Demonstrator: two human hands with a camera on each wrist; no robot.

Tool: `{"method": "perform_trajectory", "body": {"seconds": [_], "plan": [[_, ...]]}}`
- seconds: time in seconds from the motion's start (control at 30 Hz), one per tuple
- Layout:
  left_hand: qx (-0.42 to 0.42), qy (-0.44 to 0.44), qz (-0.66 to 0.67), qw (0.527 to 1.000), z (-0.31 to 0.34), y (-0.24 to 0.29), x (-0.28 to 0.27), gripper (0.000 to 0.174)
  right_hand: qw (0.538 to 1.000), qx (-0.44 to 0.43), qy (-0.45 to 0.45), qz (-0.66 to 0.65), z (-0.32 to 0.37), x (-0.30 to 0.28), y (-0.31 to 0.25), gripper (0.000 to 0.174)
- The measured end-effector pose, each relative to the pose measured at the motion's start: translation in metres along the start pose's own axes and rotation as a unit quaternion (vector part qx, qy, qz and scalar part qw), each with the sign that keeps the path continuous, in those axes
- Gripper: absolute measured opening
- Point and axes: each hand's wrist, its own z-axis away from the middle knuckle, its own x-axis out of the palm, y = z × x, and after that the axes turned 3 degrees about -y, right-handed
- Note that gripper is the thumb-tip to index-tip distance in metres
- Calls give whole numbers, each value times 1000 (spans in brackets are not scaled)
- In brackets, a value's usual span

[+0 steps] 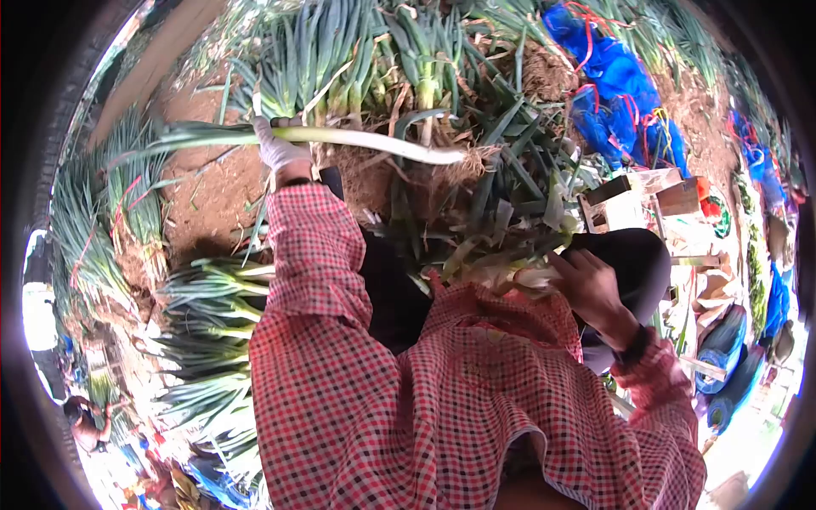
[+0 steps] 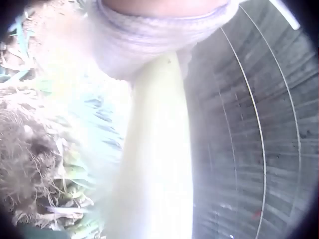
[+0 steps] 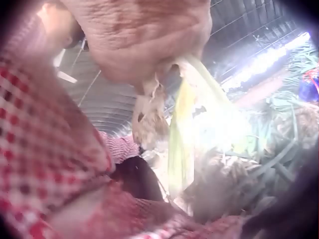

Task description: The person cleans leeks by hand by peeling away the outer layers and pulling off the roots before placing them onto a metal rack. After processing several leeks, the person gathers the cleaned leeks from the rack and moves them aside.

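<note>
My left hand (image 1: 280, 153), in a white glove, grips a long leek (image 1: 374, 139) around its stem, out in front at the upper left. The leek lies nearly level, with green leaves to the left and a white shank ending in roots to the right. In the left wrist view, the pale shank (image 2: 157, 149) runs down from the glove. My bare right hand (image 1: 588, 285) is low by the right knee, pinching torn outer leaves (image 1: 535, 279). These peelings (image 3: 180, 139) hang pale and yellowish below the fingers in the right wrist view; the fingertips are partly hidden.
Bundled leeks (image 1: 331, 64) stand along the back, with others stacked at the left (image 1: 212, 314). Loose trimmed leaves (image 1: 501, 200) cover the ground before the knees. Blue netting (image 1: 616, 81) and a wooden crate (image 1: 633, 195) are at the right. Another person (image 1: 87, 425) sits far lower left.
</note>
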Motion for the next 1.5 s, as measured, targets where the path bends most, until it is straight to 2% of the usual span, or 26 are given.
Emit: {"method": "perform_trajectory", "body": {"seconds": [0.03, 0.1, 0.13, 0.2, 0.27, 0.3, 0.33, 0.43, 0.53, 0.63, 0.7, 0.87, 0.97, 1.07, 1.27, 1.37, 1.5], "plan": [[-43, -35, 79, 995, 12, -4, 11, 31, 998, 40, -38, 33, -12, 10, 0, 48], [-37, -48, 78, 995, 31, -14, 25, 40, 999, -20, 13, 29, -27, 33, 10, 48], [-41, -61, 39, 997, 35, -16, 28, 53, 998, -42, 33, 12, -37, 37, 11, 46], [-40, -80, 42, 995, 43, -15, 34, 60, 993, -57, 67, -81, -75, 25, -8, 39], [-33, -92, 54, 994, 53, -15, 45, 67, 995, -39, 73, -61, -98, 18, -12, 33], [-32, -109, 52, 992, 55, -15, 47, 67, 995, -29, 74, -52, -108, 14, -14, 30], [-30, -125, 51, 990, 56, -16, 49, 66, 989, -62, 129, -40, -123, 1, -18, 21], [-47, -186, 92, 977, 63, -16, 57, 67, 974, -44, 213, -61, -162, 10, -6, 21], [-54, -209, 92, 972, 74, -17, 66, 66, 974, -29, 213, -67, -188, 29, 15, 33], [-77, -216, 101, 968, 84, -18, 74, 64, 985, -28, 164, -46, -201, 38, 22, 35], [-106, -239, 129, 956, 82, -20, 72, 61, 984, -43, 162, -53, -205, 50, 26, 30], [-65, -212, 49, 974, 82, -19, 75, 58, 982, -81, 137, -107, -216, 71, 29, 21], [-54, -202, 42, 977, 83, -21, 75, 58, 981, -59, 161, -92, -221, 77, 25, 19], [-31, -213, 24, 976, 84, -26, 73, 58, 988, -28, 137, -59, -224, 82, 24, 20], [-74, -268, 9, 960, 78, -24, 66, 62, 988, 20, 125, -84, -223, 86, 25, 24], [-93, -242, 34, 965, 84, -20, 75, 58, 983, 11, 163, -83, -221, 91, 28, 25], [-117, -265, 79, 954, 75, -13, 72, 62, 972, -21, 204, -115, -216, 95, 28, 17]]}}
